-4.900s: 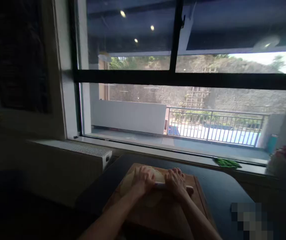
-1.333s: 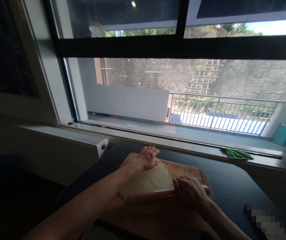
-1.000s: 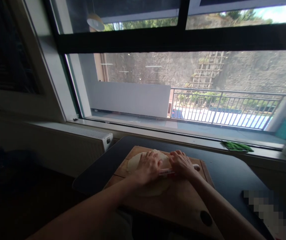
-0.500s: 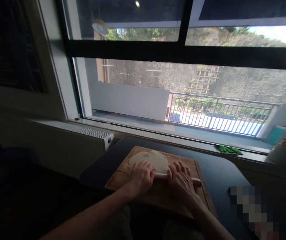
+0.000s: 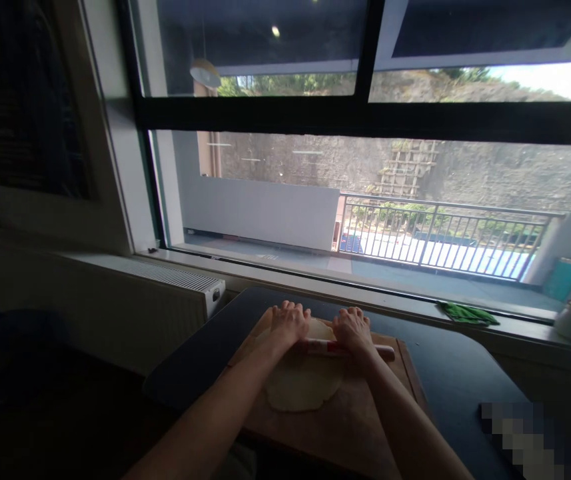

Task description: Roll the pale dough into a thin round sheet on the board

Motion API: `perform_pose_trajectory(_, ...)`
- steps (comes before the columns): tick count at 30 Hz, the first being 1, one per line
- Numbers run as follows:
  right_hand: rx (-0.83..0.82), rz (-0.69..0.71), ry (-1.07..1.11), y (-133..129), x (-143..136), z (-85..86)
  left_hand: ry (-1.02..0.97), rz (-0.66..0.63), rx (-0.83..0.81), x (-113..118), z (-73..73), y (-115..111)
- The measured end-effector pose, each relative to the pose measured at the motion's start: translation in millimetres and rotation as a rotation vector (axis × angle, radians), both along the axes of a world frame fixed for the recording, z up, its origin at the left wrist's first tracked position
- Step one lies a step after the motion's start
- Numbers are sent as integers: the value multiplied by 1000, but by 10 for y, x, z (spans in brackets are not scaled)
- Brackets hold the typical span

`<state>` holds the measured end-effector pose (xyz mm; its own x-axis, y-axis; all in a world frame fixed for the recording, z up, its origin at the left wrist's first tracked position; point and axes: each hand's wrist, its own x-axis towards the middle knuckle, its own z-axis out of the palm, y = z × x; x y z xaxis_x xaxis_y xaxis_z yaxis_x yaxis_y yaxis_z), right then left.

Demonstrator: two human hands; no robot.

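The dark tabletop (image 5: 450, 353) stood below a window (image 5: 265, 115), radiator (image 5: 180, 275) to the left. A green cloth (image 5: 466, 313) lay on the sill (image 5: 365, 295). The left forearm (image 5: 220, 400) partly hid the dough (image 5: 305, 388), flattened on a wooden board (image 5: 360, 403). Left hand (image 5: 290, 323) and right hand (image 5: 353, 328) rested half-open over the rolling pin (image 5: 322, 347) lying across the dough.

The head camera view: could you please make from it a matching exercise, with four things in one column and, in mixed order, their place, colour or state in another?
1. rolling pin
2. dough
3. cloth
4. cutting board

A. green, on the windowsill
B. under the left hand and right hand
C. brown, on the dark table
D. pale, spread flat

Pairs: 1-B, 2-D, 3-A, 4-C
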<state>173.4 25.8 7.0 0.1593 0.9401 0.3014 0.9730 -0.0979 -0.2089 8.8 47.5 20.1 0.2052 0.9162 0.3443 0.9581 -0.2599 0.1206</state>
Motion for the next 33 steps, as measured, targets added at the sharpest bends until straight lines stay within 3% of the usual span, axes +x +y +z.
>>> perform_pose_trajectory(3, -7, 18, 4, -11, 12, -39, 6, 4, -39, 6, -19, 19)
perform_pose_trajectory(7, -8, 23, 6, -349, -14, -90, 13, -43, -65, -34, -97, -263)
perform_pose_trajectory(12, 40, 21, -10, -886, -135, -161, 21, -149, 106, -164, -240, -756)
perform_pose_trajectory(16, 111, 18, -51, -1025, -187, -190, 8, -216, 223, -219, -299, -884)
perform_pose_trajectory(20, 20, 8, -23, -804, -149, -116, 3, -152, 191, -159, -248, -675)
perform_pose_trajectory(28, -94, -36, 10, -40, -27, -29, -25, -28, 46, -24, -126, 80)
perform_pose_trajectory(30, -97, -38, 9, 24, -17, -30, -32, -20, 27, -12, -135, 160)
perform_pose_trajectory(33, -80, -19, 5, -51, -23, -26, -31, -53, 1, -26, -150, 104)
